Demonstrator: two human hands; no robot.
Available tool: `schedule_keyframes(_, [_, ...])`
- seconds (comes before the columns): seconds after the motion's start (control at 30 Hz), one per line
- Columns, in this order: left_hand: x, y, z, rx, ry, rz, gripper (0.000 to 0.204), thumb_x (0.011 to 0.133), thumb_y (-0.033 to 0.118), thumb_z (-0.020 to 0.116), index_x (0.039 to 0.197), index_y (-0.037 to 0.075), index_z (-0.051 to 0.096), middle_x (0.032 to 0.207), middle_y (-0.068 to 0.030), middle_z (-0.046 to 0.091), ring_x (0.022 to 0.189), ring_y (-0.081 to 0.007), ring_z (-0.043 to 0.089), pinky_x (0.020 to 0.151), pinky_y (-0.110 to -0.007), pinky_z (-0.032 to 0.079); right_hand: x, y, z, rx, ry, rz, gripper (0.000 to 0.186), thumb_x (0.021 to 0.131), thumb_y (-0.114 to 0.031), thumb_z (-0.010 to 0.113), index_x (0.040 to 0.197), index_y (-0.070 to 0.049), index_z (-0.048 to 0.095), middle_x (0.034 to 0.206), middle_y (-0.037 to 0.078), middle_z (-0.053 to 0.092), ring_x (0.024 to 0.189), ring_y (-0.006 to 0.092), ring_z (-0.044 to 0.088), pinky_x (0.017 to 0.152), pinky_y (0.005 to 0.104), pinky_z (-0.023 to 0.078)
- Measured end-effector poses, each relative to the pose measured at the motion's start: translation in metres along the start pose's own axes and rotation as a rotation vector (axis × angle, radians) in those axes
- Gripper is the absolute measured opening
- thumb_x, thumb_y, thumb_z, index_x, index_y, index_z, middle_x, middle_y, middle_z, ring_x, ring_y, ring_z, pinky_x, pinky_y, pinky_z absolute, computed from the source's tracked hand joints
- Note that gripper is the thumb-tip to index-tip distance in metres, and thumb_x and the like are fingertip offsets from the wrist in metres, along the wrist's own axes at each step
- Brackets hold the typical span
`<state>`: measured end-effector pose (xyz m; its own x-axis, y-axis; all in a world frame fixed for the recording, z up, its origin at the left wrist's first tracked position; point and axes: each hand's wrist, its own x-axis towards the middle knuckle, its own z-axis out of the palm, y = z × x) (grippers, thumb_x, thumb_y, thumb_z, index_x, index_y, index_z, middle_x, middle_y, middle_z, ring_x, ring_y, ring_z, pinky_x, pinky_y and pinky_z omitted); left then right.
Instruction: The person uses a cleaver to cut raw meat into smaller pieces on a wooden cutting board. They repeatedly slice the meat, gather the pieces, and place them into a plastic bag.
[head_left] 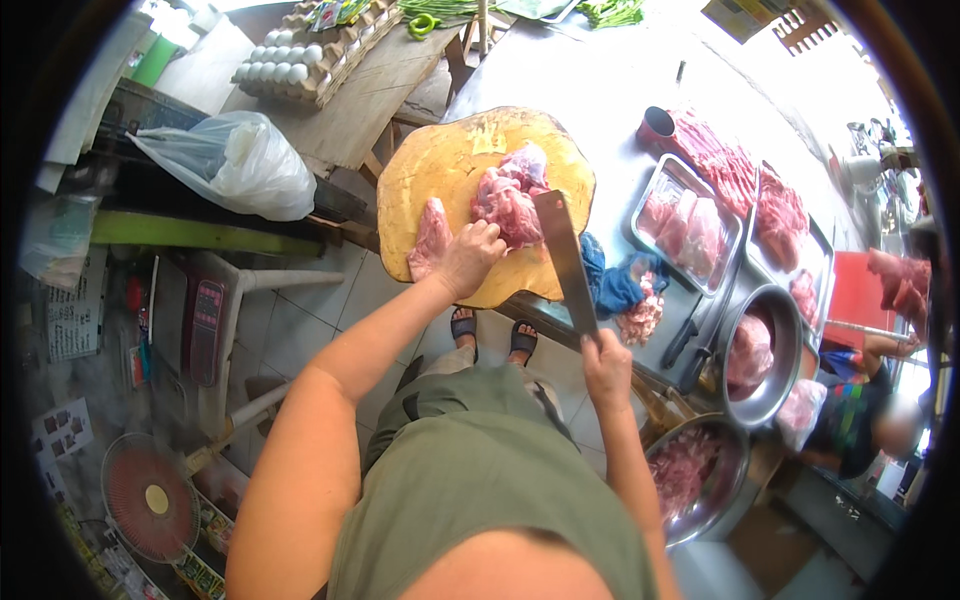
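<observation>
A thick round wooden chopping board (400, 200) lies in front of me. On it rests a chunk of raw meat (508, 205), with a smaller, flatter meat piece (431, 238) to its left. My left hand (470, 262) has its fingers curled against the near edge of the chunk and looks closed on it. My right hand (607, 368) is wrapped round the handle of a cleaver (566, 262). The cleaver's broad blade points away from me, its far end over the right side of the chunk. Whether the blade touches the meat, I cannot tell.
Right of the board are a blue cloth (625, 280), meat scraps (640, 315), knives (690, 338), a tray of meat (650, 215) and metal bowls (793, 330). A plastic bag (240, 165) and egg trays (320, 70) stand left. Another person (860, 420) is at the far right.
</observation>
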<state>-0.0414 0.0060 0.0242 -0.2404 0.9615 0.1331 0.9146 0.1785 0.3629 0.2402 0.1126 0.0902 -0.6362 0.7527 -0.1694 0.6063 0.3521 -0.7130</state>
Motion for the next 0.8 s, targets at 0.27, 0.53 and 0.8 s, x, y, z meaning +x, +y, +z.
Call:
schedule_keyframes(0.27, [-0.033,0.012,0.031,-0.004,0.215,-0.174,0.015,0.083,0.011,0.063,0.096,0.004,0.06,0.1,-0.0119,0.056,0.096,-0.0288,0.054,0.084,-0.038,0.047,-0.014,-0.024,0.007,0.02,0.021,-0.132,0.011,0.092,-0.013,0.059,0.089,-0.003,0.058,0.076,0.021,0.061,0.071,0.0415,0.062,0.064,0.0464,0.048])
schedule_keyframes(0.53, [-0.036,0.001,0.036,-0.051,0.205,-0.15,0.022,0.082,0.007,0.06,0.103,0.002,0.061,0.108,-0.0109,0.058,0.102,-0.0291,0.055,0.091,-0.038,0.048,-0.004,-0.005,0.026,-0.417,-0.301,0.076,0.019,0.095,-0.019,0.053,0.091,-0.001,0.054,0.084,0.025,0.065,0.081,0.044,0.065,0.07,0.0511,0.052])
schedule_keyframes(0.8, [-0.047,-0.039,-0.026,-0.161,0.057,-0.473,0.017,0.078,0.008,0.065,0.095,0.004,0.065,0.101,-0.0145,0.06,0.099,-0.0334,0.057,0.091,-0.04,0.048,-0.007,0.008,0.025,-0.314,-0.288,0.106,0.023,0.094,-0.024,0.052,0.092,-0.001,0.053,0.082,0.027,0.065,0.082,0.0468,0.064,0.073,0.0545,0.05])
